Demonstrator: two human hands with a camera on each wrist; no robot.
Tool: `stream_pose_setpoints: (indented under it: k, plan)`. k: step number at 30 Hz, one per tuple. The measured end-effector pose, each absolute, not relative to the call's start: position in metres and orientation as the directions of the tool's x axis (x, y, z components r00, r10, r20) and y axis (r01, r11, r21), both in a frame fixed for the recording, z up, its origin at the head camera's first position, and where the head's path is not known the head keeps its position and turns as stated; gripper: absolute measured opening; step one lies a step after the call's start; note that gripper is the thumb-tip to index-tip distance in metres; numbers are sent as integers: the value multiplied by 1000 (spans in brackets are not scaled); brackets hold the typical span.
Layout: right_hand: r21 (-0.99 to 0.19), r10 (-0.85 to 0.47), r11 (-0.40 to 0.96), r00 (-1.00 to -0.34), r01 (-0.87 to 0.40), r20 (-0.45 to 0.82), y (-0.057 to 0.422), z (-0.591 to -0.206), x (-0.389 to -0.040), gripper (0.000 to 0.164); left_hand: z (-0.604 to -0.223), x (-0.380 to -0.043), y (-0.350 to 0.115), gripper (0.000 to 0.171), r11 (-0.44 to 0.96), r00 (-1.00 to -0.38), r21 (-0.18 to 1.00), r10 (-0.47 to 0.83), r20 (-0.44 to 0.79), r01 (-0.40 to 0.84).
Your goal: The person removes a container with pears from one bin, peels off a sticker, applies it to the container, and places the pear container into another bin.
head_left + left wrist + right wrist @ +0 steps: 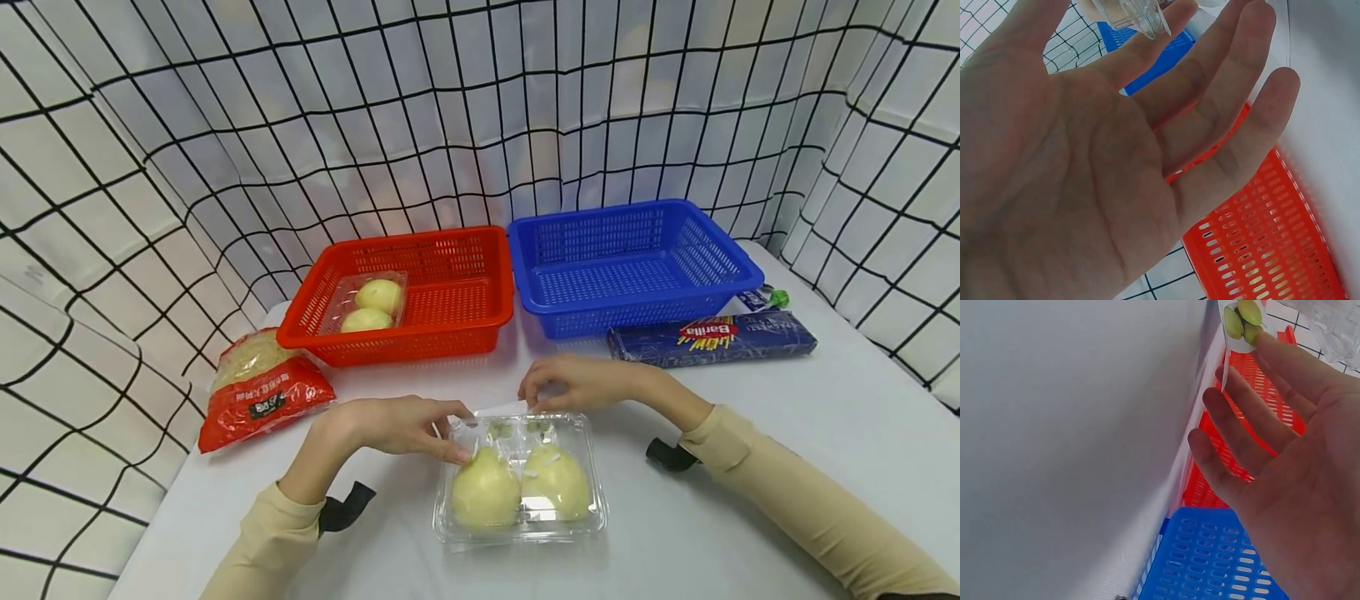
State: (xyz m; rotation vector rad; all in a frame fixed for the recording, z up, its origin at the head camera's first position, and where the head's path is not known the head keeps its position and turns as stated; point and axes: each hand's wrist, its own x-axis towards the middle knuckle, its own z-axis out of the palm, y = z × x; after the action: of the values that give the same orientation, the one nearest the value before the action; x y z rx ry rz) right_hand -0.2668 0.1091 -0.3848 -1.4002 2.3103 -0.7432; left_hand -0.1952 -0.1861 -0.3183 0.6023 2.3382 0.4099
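Note:
On the white table in front of me lies a clear plastic clamshell box (525,533) with two pale yellow-green round fruits (486,492) inside. My left hand (405,427) grips its far left corner, thumb over the lid and index finger at the far edge. The left wrist view catches only a bit of the clear plastic (1141,15) by the fingers. My right hand (573,382) pinches a white printed card (1241,328) at the box's far edge. Green fruit is pictured on that card, and the other right fingers spread loosely.
Behind the box stand a red basket (405,340), holding another clear box of fruits (378,296), and a blue basket (637,304). A red noodle bag (262,400) lies left; a dark blue Barilla pasta box (720,340) lies right. Black wire mesh (487,125) surrounds the table.

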Motion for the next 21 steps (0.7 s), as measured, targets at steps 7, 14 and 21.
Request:
stream_pose_setpoints:
  k: [7,14,21]
  plan:
    - [-630,-895,356,-447,-690,-16,112,-383,-267,7,-316,-194,-185,64,850,-667,423,514,-539,313]
    - [-598,-899,325,-436,-732,45,110,-382,-267,7,-314,-192,-185,62,835,-651,451,535,-538,314]
    - [-665,-898,338,-439,-666,-17,112,-382,-268,7,-316,-193,-185,64,832,-642,455,542,-542,318]
